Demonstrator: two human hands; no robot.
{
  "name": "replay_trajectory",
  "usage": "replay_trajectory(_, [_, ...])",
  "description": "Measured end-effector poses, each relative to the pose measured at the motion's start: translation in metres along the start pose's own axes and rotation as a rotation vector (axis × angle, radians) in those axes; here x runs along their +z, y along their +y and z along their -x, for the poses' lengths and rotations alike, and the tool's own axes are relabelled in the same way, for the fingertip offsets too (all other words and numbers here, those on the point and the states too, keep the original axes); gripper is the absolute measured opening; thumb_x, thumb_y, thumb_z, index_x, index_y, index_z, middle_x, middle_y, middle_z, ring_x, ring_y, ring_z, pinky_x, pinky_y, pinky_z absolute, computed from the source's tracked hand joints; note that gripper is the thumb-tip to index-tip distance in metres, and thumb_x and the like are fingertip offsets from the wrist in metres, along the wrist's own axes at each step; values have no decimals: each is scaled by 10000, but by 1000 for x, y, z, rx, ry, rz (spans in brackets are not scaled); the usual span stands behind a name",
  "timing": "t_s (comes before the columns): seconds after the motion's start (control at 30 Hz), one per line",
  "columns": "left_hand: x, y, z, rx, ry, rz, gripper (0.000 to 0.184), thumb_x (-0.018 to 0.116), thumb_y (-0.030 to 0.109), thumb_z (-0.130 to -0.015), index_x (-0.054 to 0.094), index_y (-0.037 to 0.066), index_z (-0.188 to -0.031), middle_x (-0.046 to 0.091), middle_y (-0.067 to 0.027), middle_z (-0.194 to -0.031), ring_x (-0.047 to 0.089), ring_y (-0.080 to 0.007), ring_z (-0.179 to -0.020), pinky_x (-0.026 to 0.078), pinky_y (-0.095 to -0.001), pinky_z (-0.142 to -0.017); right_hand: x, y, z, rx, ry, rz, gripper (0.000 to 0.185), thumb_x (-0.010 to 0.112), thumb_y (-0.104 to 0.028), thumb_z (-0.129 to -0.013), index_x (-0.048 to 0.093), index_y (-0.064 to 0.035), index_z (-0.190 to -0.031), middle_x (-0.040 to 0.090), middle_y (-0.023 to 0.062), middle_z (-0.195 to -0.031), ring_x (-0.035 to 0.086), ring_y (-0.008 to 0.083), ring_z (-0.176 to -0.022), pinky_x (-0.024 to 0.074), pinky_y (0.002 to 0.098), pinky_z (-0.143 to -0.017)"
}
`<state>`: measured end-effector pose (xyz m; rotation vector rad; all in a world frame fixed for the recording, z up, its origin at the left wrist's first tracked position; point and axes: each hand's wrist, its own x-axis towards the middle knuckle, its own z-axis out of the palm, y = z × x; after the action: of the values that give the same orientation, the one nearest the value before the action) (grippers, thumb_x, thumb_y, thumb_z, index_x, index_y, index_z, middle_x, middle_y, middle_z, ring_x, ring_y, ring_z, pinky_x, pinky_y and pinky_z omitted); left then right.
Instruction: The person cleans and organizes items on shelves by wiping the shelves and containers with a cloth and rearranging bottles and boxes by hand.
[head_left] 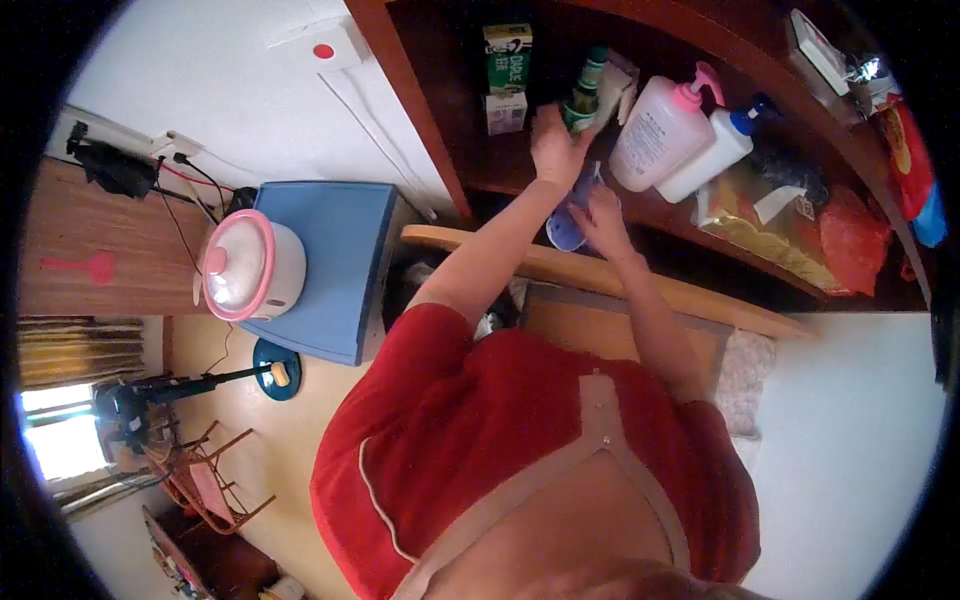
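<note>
My left hand [558, 150] reaches onto the dark wooden shelf, with its fingers closed around the lower part of a green bottle [588, 80]. Some of those fingertips are hidden. Just below it, at the shelf's front edge, my right hand [604, 222] grips a bluish, partly see-through item [566, 234]; its kind is unclear. Left of the bottle stands a green and white toothpaste box [508, 70]. To the right are a pink-topped pump bottle [660, 130] and a white pump bottle with a blue top [708, 158]. A pale packet [618, 85] lies behind the green bottle.
A gold package [770, 232] and a red plastic bag [853, 240] lie at the shelf's right. A curved wooden rail [560, 262] runs below my forearms. On the left, a white and pink cooker [252, 265] stands on a blue-topped cabinet [335, 250].
</note>
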<state>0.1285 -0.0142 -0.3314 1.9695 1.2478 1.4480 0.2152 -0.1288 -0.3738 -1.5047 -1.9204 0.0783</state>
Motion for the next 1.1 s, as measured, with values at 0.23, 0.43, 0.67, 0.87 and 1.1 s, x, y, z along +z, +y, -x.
replay_trajectory(0.23, [-66, -18, 7, 120, 213, -111, 669, 744, 144, -688, 390, -32, -1227, 413, -239, -1248, 370, -415, -1160, 310, -464, -986, -7, -4, -9, 91, -55, -75, 260, 597, -252, -819, 566, 3, -860, 564, 175, -903, 512, 369, -896, 390, 442, -750])
replay_trajectory(0.43, [-75, -30, -20, 204, 48, -65, 928, 758, 115, -660, 181, 9, -1380, 353, -238, -1337, 324, -392, -1249, 289, -425, -1043, -5, -3, -8, 25, -7, -14, 263, 589, -269, -826, 562, -9, -859, 566, 174, -905, 515, 367, -890, 399, 451, -716])
replay_trajectory(0.67, [-86, -54, -28, 230, -285, 13, 895, 799, 100, -592, 325, 86, -1351, 424, -160, -1312, 410, -339, -1201, 356, -381, -1006, 10, 7, -4, 21, 43, 0, 315, 568, -309, -838, 518, -1, -794, 541, 172, -893, 506, 367, -889, 394, 454, -717])
replay_trajectory(0.87, [-90, -48, -17, 310, -374, -158, 834, 804, 103, -552, 397, 95, -1279, 397, -149, -1330, 410, -350, -1192, 368, -401, -996, -2, 2, -11, 69, -47, -37, 311, 568, -312, -837, 538, -3, -832, 563, 169, -900, 521, 361, -910, 400, 441, -741])
replay_trajectory(1.1, [-95, -46, 0, 324, -476, -386, 811, 787, 191, -592, 382, 202, -1294, 295, -95, -1398, 418, -389, -1153, 471, -469, -869, -1, 1, -14, 38, 62, -151, 261, 621, -247, -798, 585, -2, -881, 582, 182, -899, 555, 375, -815, 436, 458, -690])
